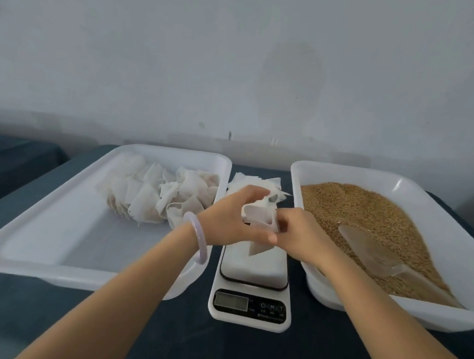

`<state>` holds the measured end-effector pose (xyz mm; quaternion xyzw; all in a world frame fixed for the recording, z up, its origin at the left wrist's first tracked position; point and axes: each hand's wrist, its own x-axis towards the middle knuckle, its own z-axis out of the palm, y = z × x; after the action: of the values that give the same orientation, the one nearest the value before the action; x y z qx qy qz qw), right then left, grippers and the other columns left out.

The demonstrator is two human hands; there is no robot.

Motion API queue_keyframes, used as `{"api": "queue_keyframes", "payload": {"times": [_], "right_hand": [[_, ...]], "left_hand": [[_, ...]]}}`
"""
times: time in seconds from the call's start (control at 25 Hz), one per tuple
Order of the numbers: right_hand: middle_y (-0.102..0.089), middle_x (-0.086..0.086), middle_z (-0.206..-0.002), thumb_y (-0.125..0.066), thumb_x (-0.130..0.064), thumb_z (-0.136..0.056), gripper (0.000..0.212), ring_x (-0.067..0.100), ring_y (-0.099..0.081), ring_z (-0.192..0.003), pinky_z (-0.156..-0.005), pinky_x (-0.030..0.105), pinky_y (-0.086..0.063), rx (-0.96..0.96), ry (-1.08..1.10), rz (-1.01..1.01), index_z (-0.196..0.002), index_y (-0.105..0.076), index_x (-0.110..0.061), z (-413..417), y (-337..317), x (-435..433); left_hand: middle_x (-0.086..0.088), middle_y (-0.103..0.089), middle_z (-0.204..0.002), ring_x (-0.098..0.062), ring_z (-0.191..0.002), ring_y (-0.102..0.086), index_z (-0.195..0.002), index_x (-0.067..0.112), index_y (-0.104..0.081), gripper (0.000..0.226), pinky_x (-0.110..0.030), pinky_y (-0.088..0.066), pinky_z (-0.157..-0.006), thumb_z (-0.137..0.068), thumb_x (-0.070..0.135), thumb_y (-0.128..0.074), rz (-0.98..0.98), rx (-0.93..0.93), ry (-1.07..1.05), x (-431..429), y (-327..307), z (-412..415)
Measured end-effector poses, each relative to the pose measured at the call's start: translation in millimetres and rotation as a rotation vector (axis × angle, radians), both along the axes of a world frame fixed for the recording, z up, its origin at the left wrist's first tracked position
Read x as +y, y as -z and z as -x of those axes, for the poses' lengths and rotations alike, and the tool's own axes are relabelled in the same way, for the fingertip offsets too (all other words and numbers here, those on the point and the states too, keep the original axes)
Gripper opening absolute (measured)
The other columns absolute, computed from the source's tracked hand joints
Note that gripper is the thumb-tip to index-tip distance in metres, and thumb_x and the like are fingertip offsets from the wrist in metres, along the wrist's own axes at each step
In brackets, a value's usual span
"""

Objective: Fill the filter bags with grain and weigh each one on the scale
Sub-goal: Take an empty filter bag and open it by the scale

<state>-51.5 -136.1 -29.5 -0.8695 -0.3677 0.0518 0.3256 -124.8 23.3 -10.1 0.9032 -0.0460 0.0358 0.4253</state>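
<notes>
White tray at left, heap of bags in its far half. Left hand, fingers curled, grips a filter bag just above the scale. Right hand pinches the same bag's other side. Right tray holds grain, with a clear scoop lying on it.

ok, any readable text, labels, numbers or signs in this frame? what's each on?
Power symbol: left button on the scale front panel.
"M": middle button.
"T": right button, faint.
The display: digits too blurred to read.
Small print under the buttons and along the panel's lower edge: too small to read.
No other text shows.
</notes>
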Motion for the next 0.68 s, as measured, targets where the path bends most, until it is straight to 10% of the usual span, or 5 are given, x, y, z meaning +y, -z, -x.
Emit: {"api": "queue_keyframes", "payload": {"times": [0.08, 0.36, 0.48, 0.68], "right_hand": [[-0.053, 0.001, -0.059, -0.075, -0.037, -0.070, 0.037, 0.013, -0.043, -0.052, -0.051, 0.027, -0.033, -0.014, 0.049, 0.048, -0.063, -0.052, -0.008, -3, 6, 1], [-0.048, -0.006, -0.059, -0.059, -0.064, -0.076, 0.050, 0.017, -0.048, -0.059, -0.046, 0.027, -0.027, -0.225, 0.032, 0.308, -0.057, -0.036, -0.024, -2, 19, 11], [-0.050, -0.007, -0.063, -0.068, -0.043, -0.076, 0.036, 0.020, -0.053, -0.066, -0.048, 0.025, -0.031, -0.193, -0.051, 0.385, -0.062, -0.039, -0.027, -4, 13, 8], [-0.064, 0.003, -0.070, -0.068, -0.027, -0.078, 0.015, 0.023, -0.060, -0.071, -0.057, 0.031, -0.043, -0.155, -0.060, 0.381, -0.067, -0.064, -0.018, -8, 8, 8]], "left_hand": [[0.010, -0.049, -0.122, -0.003, -0.114, -0.032, -0.141, 0.023, -0.031, 0.095, -0.035, -0.017, -0.115, -0.064, 0.046, -0.081, -0.275, 0.073, -0.061, 3, 7, -2], [0.002, -0.055, -0.087, -0.022, -0.091, -0.049, -0.082, 0.022, -0.049, 0.019, -0.036, -0.021, -0.108, -0.087, 0.036, -0.062, -0.718, 0.145, -0.034, -3, 22, -26], [0.001, -0.060, -0.099, -0.026, -0.107, -0.052, -0.090, 0.023, -0.047, 0.009, -0.034, -0.024, -0.107, -0.089, 0.026, -0.056, -0.743, 0.124, -0.026, 1, 28, -32], [-0.002, -0.062, -0.104, -0.023, -0.104, -0.047, -0.119, 0.017, -0.051, 0.052, -0.026, -0.029, -0.090, -0.077, 0.041, -0.070, -0.633, 0.172, -0.082, 3, 29, -32]]}}
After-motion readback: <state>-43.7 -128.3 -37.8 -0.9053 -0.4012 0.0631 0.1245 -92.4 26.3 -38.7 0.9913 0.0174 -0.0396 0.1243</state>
